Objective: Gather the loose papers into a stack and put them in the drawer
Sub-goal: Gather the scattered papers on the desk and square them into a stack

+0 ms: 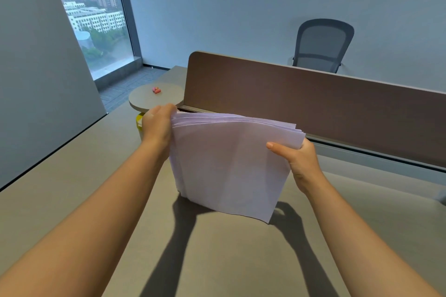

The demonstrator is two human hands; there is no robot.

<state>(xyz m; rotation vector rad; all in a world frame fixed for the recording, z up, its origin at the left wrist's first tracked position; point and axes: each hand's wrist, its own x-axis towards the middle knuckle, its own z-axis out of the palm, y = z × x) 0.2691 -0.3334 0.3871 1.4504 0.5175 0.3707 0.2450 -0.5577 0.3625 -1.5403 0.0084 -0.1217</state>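
Paper stack (pixel 231 164) upright above desk (pixel 72 188), edges uneven. Left hand (pixel 158 125) fingers closed on top corner, right hand (pixel 299 159) clamped on side edge. Risk: loose sheets slipping out. Drawer unseen.

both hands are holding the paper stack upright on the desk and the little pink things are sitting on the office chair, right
Not quite. The left hand and right hand do hold the paper stack upright on the desk, but the head view shows the pink things on the round side table, not on the office chair.
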